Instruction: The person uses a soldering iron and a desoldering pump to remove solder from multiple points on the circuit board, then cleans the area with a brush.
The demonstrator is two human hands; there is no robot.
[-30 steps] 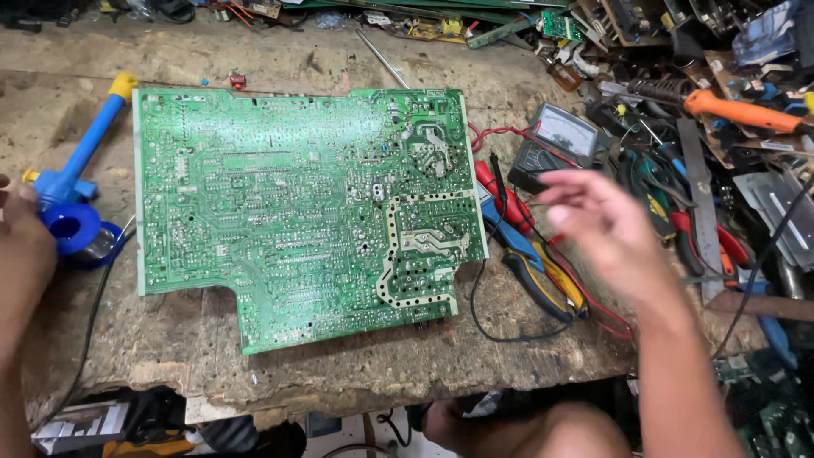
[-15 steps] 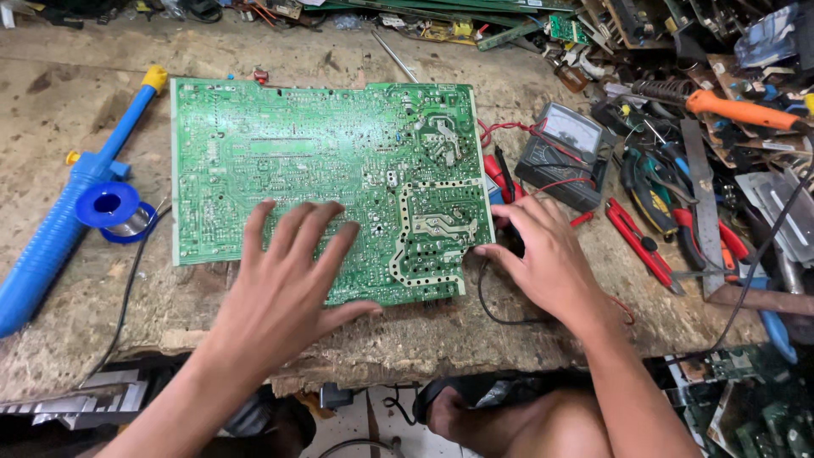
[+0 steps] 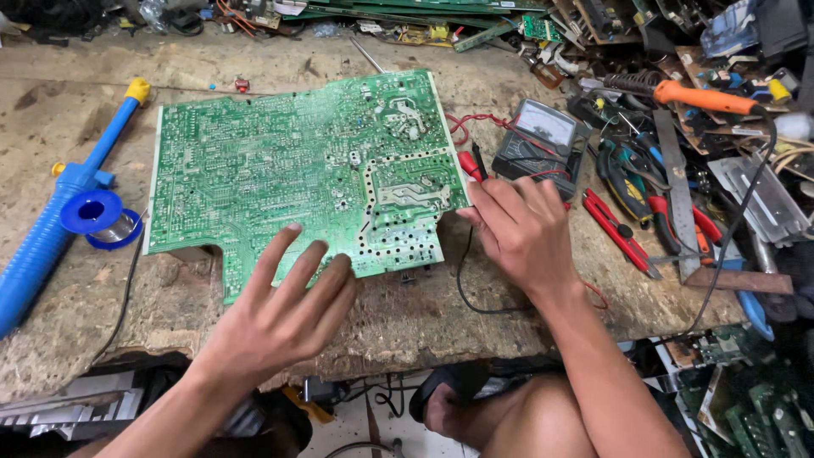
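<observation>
We have the green circuit board point(image 3: 297, 174) lying solder side up at the middle of the counter point(image 3: 509, 297), its lower edge close to the front rim. Our left hand point(image 3: 284, 309) rests with fingers spread and flat on the board's 6 o'clock edge — it grips nothing, only presses. Our right hand point(image 3: 521, 229) sits at the board's 3 o'clock corner, fingers curled loosely by the red test probe point(image 3: 469, 163); whether it pinches the probe or just the board edge we cannot tell. We judge the step in hand to be steadying the board for testing, which calls for a firm hold and a probe tip picked up cleanly. At 3 o'clock stands the analog multimeter point(image 3: 543, 136), beyond it red-handled pliers point(image 3: 623, 229) — at 9 o'clock lie the blue desoldering pump point(image 3: 64, 199) and a solder spool point(image 3: 102, 216).
</observation>
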